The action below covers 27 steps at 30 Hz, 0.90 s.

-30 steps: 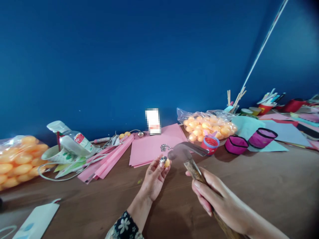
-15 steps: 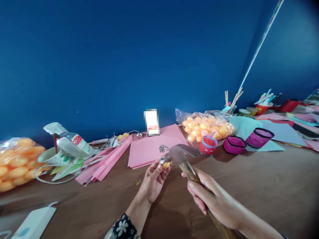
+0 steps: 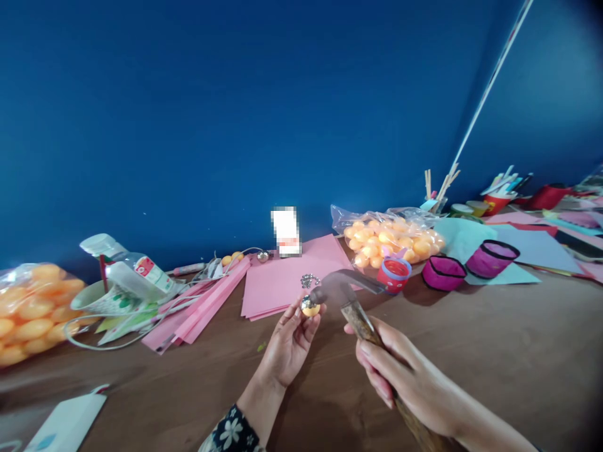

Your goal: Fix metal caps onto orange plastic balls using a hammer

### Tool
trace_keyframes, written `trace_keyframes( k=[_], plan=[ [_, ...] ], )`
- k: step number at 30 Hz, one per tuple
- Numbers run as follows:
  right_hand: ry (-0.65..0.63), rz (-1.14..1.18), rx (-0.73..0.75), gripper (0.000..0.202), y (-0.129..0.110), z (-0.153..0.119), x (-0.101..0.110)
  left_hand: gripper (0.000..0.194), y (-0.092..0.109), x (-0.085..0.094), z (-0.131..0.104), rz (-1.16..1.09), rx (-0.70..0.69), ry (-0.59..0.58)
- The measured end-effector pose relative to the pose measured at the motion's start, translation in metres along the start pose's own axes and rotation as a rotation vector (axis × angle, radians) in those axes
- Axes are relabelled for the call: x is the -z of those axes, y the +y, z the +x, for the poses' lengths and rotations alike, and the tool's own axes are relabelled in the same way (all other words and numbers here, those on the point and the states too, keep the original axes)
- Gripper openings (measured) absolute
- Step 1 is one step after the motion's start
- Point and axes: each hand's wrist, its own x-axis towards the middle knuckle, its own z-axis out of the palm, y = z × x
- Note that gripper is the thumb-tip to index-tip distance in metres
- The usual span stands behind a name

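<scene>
Between its fingertips my left hand (image 3: 291,348) holds a small orange ball (image 3: 311,309) with a shiny metal piece on top. My right hand (image 3: 393,367) is wrapped round the wooden handle of a claw hammer (image 3: 336,289). The hammer's striking face is right at the ball; whether they touch I cannot tell. Just behind the ball, a little heap of silvery metal pieces (image 3: 309,280) lies on a stack of pink paper sheets (image 3: 268,285).
A clear bag of orange balls (image 3: 389,238) lies right of centre, another bag (image 3: 40,307) at far left. Purple fabric cups (image 3: 443,274) and a red cup (image 3: 394,276) stand at right. A bottle (image 3: 141,273), cable and pink strips (image 3: 207,301) occupy the left. Behind rises a blue wall (image 3: 282,113).
The ball has turned in my left fingers, showing more of its metal top. The hammer head has shifted slightly, still close to the ball.
</scene>
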Motion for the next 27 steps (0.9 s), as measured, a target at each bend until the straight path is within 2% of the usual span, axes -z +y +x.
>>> trace_keyframes(
  k=[5,12,15,19,23,27],
  plan=[
    [0.004,-0.055,0.035,0.039,-0.0086,-0.0048,0.0017,0.034,-0.0017,0.0029,0.0011,0.005,-0.029,0.016],
    [-0.023,-0.072,-0.018,0.037,-0.003,-0.0019,-0.0044,0.035,-0.0044,0.002,0.0008,0.017,-0.025,-0.004],
    [-0.01,-0.065,0.009,0.038,-0.0062,-0.0032,-0.0034,0.027,-0.004,0.0022,0.002,0.017,-0.068,0.044],
    [0.007,-0.069,0.051,0.038,-0.0078,-0.0055,-0.0018,0.018,-0.0041,0.0027,0.0024,0.035,-0.076,0.034],
    [-0.012,-0.083,-0.001,0.034,-0.0047,-0.0032,-0.0028,0.017,-0.004,0.0025,0.0011,0.047,-0.054,0.016],
    [-0.008,-0.082,0.016,0.036,-0.0106,-0.0032,-0.0012,0.029,-0.002,0.001,0.0,0.043,-0.063,-0.02]
  ],
)
